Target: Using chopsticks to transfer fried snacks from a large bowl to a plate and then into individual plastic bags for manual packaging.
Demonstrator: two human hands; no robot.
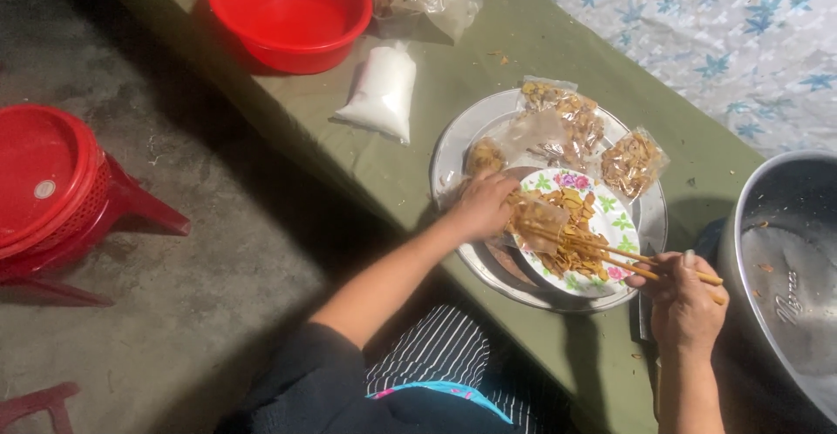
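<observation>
On the metal tray (453, 151): three filled snack bags (634, 163), one floral plate (617, 219). Beside it: one red basin (288, 11), one white packet (381, 92).

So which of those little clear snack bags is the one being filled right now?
The small clear plastic bag held open by the left hand over the flowered plate; wooden chopsticks in the right hand reach into it. The other filled bags lie on the round metal tray.

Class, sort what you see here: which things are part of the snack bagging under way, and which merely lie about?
In use:
left hand
small clear bag
right hand
chopsticks
floral plate of fried snacks
filled bags
metal tray

Lying about:
red basin
white powder bag
red stool
</observation>
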